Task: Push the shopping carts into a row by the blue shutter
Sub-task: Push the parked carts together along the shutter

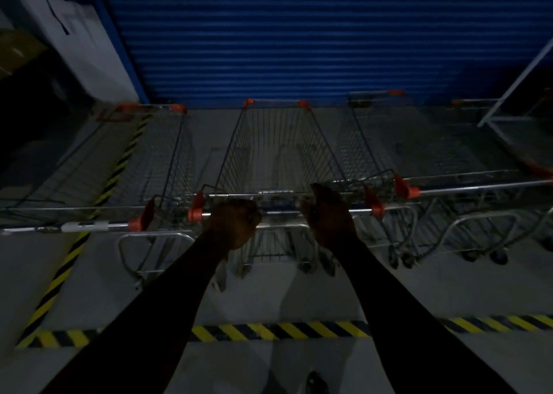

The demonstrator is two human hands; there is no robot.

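A wire shopping cart (276, 151) with orange corner caps stands in front of me, its nose near the blue shutter (284, 34). My left hand (232, 223) is closed around its metal handle bar (281, 213). My right hand (327, 214) rests on the same bar, its fingers looser and partly lifted. A second cart (155, 160) stands at the left and a third cart (383, 142) at the right, both side by side with the middle one and facing the shutter.
Black-and-yellow hazard tape (278, 330) crosses the grey floor behind the carts, and another strip (119, 166) runs diagonally at the left. A white metal frame (508, 106) leans at the far right. A white wall pillar (83, 49) borders the shutter on the left.
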